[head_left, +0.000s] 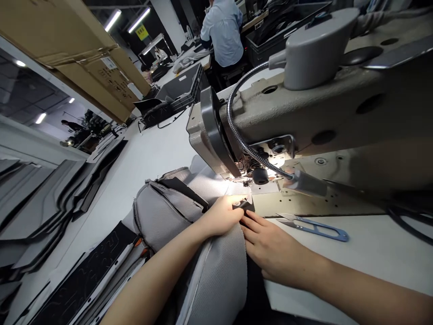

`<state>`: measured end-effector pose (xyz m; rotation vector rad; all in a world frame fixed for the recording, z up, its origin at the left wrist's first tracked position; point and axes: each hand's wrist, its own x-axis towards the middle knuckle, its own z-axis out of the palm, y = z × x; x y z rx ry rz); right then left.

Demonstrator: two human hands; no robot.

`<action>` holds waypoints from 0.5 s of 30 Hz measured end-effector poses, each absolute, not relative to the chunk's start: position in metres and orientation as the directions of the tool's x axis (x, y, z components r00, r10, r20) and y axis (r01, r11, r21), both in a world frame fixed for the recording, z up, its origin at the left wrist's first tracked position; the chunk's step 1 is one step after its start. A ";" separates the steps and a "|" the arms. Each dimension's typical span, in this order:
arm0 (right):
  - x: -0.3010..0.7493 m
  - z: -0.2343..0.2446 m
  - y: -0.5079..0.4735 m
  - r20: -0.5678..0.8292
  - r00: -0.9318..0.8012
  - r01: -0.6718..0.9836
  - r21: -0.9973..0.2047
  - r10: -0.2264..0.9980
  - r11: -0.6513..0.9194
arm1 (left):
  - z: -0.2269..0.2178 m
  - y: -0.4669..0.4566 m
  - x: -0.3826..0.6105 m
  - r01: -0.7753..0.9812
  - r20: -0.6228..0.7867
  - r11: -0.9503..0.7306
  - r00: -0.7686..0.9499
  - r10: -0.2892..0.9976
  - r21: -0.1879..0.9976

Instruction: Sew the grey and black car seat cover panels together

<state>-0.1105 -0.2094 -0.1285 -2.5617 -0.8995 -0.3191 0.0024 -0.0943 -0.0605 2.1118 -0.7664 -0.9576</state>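
Note:
A grey mesh fabric cover (pixel 219 275) with sewn seams and black backing lies bunched beneath the head of a sewing machine (pixel 216 131). My left hand (pixel 221 215) is closed on the cover, its thumb and forefinger around a small black piece (pixel 248 205) at the edge, just in front of the lit needle area. Beside it, my right hand (pixel 270 243) rests with fingers stretched out against the cover's right edge; its thumb is hidden. Blue-handled thread snips (pixel 318 228) lie on the table to the right of my hands.
Stacked grey fabric panels (pixel 43 194) lie at the left. A flexible lamp (pixel 304 180) reaches over the machine bed. Behind the machine are a grey crate (pixel 184 85) and a seated person in a light blue shirt (pixel 223 34). Cardboard boxes (pixel 98 72) stand at upper left.

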 end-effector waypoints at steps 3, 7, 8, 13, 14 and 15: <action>-0.116 -0.127 -0.209 0.350 0.746 0.661 -0.286 0.566 -0.694 | -0.058 -0.087 0.003 -0.069 -0.375 -0.536 0.638 -0.672 0.842; -0.120 -0.132 -0.201 0.411 0.702 0.697 -0.233 0.581 -0.678 | -0.060 -0.075 0.006 0.240 -0.469 -0.458 0.735 -0.491 0.856; -0.121 -0.133 -0.199 0.434 0.692 0.701 -0.213 0.577 -0.680 | -0.061 -0.073 0.008 0.284 -0.496 -0.457 0.739 -0.456 0.843; -0.121 -0.139 -0.191 0.496 0.697 0.672 -0.200 0.518 -0.713 | -0.061 -0.073 0.014 0.388 -0.566 -0.426 0.675 -0.473 0.818; -0.121 -0.141 -0.190 0.499 0.705 0.662 -0.210 0.504 -0.719 | -0.060 -0.073 0.016 0.403 -0.567 -0.404 0.661 -0.492 0.821; -0.121 -0.142 -0.190 0.498 0.714 0.653 -0.221 0.492 -0.725 | -0.060 -0.074 0.017 0.420 -0.565 -0.379 0.648 -0.511 0.825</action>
